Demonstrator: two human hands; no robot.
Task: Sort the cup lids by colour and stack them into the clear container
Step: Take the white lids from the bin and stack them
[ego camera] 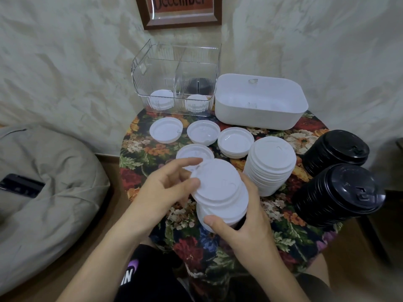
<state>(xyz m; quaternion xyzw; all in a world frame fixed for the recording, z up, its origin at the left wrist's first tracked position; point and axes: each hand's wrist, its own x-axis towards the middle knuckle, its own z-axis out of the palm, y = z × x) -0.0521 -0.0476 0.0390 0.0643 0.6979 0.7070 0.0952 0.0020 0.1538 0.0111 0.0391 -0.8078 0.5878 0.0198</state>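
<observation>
Both, left hand [172, 186], right hand [242, 232] — fingers clamp white lids [220, 188] — floral table [294, 243], beige wall [65, 62].

white lids [219, 188]: smooth matt plastic
black lids [340, 192]: glossy plastic
clear container [174, 70]: ribbed transparent plastic
worktop [290, 234]: woven floral cloth
picture frame [214, 17]: polished wood

Clear container [157, 70]: open top, reachable from above; wall [65, 62] close behind, white tub [257, 117] just beside its right. Loose white lids [165, 130] line the tabletop [218, 253] before it. White lid stack [270, 164] and two black lid stacks [335, 195] crowd the right; a held lid stack [220, 192] occupies the middle, over the near half.
</observation>
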